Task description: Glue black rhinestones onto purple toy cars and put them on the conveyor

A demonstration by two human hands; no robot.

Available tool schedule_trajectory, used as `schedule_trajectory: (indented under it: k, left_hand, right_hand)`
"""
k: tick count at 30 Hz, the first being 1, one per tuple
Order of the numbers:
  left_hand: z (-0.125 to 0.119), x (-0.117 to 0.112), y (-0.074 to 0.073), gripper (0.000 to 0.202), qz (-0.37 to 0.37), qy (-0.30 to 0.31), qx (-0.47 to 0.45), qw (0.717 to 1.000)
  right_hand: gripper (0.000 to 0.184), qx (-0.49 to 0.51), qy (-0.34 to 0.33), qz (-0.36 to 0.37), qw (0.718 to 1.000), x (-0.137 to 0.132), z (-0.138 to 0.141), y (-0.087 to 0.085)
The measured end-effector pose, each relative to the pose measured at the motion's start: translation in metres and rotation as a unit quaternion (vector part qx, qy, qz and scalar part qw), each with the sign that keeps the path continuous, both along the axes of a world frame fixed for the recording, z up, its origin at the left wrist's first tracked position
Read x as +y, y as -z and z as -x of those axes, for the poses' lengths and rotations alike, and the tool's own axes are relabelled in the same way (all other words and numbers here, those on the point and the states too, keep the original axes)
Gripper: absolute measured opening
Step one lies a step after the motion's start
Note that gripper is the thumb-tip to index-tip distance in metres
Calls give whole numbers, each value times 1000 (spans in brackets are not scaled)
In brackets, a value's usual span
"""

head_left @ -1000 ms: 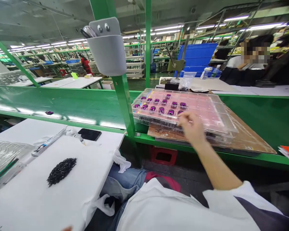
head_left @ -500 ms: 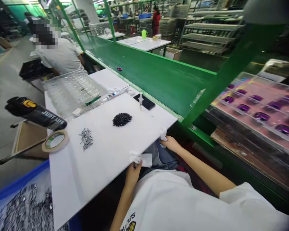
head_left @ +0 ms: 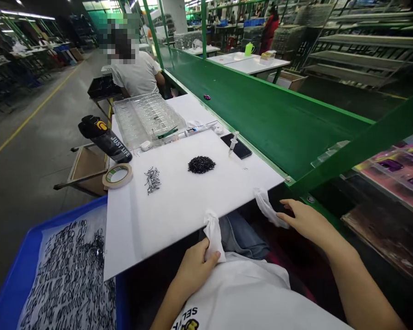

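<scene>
Counter (head_left: 189, 107) runs ahead of hands, white board (head_left: 179, 220) on it, near edge at hands. Blue bin (head_left: 20, 261) of black bits sits left of L hand (head_left: 192, 270). Clear tray (head_left: 146, 119), bottle (head_left: 105, 144), tape roll (head_left: 117, 176) far ahead-left. On board ahead of hands: black pile (head_left: 201, 165), silver pins (head_left: 152, 179) left of it, phone (head_left: 242, 150) and syringe (head_left: 233, 143) toward R hand (head_left: 308, 220). L hand clutches white cloth (head_left: 213, 233) at board edge. R hand open, empty, fingers just beside 2nd cloth (head_left: 268, 208).
</scene>
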State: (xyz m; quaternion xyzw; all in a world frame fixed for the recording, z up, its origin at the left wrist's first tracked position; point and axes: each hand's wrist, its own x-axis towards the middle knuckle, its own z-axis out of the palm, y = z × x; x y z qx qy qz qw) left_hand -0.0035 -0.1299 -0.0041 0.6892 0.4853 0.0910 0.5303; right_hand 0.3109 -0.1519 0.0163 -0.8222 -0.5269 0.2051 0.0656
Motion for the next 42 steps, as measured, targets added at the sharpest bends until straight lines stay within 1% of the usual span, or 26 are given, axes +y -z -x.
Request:
schedule_trajectory:
  k: [2, 4, 6, 7, 8, 10, 11, 12, 13, 14, 15, 17, 19, 21, 22, 24, 25, 27, 28, 29, 31, 33, 35, 38, 40, 42]
  left_hand:
    - [3, -7, -3, 23, -13, -3, 32, 999]
    - [7, -13, -4, 27, -30, -9, 59, 998]
    - [11, -16, -6, 36, -55, -20, 94, 994]
    - [12, -17, -9, 37, -70, -28, 115, 991]
    - [12, -17, -12, 34, -86, -37, 134, 987]
    - [7, -16, -18, 30, -115, -46, 149, 981]
    - [1, -14, -20, 30, -121, -35, 132, 983]
    - [-7, -12, -20, 28, -115, -17, 97, 989]
    - [-18, -9, -18, 26, -100, 2, 48, 994]
    - [-31, -6, -13, 27, -79, 22, -5, 997]
    - [-47, -2, -5, 34, -52, 19, -57, 997]
    - [-82, 7, 17, 53, -37, -24, -79, 996]
    - [-116, 18, 43, 63, -14, -60, -83, 995]
    - [-145, 28, 66, 69, 2, -85, -96, 992]
    - [-155, 32, 76, 69, 6, -92, -105, 990]
    - [-170, 41, 87, 63, 13, -91, -133, 987]
    - [-174, 44, 91, 56, 18, -86, -149, 985]
    - [-178, 50, 92, 40, 37, -80, -179, 980]
    - [-177, 51, 91, 35, 48, -82, -190, 977]
    - [-175, 52, 90, 32, 62, -85, -198, 975]
    - [-168, 50, 84, 30, 92, -85, -213, 969]
    - [-160, 45, 77, 35, 128, -83, -230, 961]
    - [-154, 39, 70, 38, 168, -84, -250, 950]
    - [-147, 33, 64, 37, 242, -77, -282, 925]
    - [-144, 32, 61, 35, 291, -70, -303, 905]
    - [-142, 34, 59, 31, 338, -66, -322, 882]
  right_hand:
    - [39, 55, -11, -47, 997, 5, 8, -11]
    - [33, 152, -19, -118, 981, 24, 15, -20]
    - [33, 231, -21, -186, 955, 57, 18, -26]
    - [39, 250, -20, -207, 946, 78, 20, -27]
    - [48, 261, -19, -221, 939, 101, 20, -27]
    - [65, 289, -25, -217, 932, 145, 22, -23]
    - [68, 302, -33, -207, 930, 165, 23, -20]
    - [67, 312, -42, -194, 929, 182, 24, -17]
    - [61, 320, -52, -181, 928, 195, 25, -14]
    - [53, 326, -61, -172, 928, 206, 26, -11]
    - [44, 332, -67, -166, 926, 214, 26, -9]
    - [31, 350, -67, -166, 919, 222, 26, -7]
    - [29, 385, -52, -184, 903, 218, 23, -9]
    - [34, 420, -21, -226, 879, 199, 17, -12]
    - [37, 439, -6, -261, 860, 184, 13, -14]
    - [41, 471, 16, -341, 813, 146, 5, -18]
    - [40, 494, 16, -383, 781, 125, 2, -20]
    - [38, 510, 23, -405, 759, 86, 0, -24]
    - [38, 514, 25, -402, 757, 70, 0, -25]
    - [38, 514, 28, -389, 764, 57, 1, -26]
    - [39, 517, 24, -371, 771, 40, 2, -25]
    - [38, 522, 25, -359, 773, 34, 2, -21]
    - [37, 535, 29, -349, 769, 32, 1, -16]
    - [36, 557, 29, -335, 760, 33, 1, -9]
    - [37, 555, 30, -321, 767, 33, 0, -4]
    - [37, 543, 32, -306, 782, 32, 0, 2]
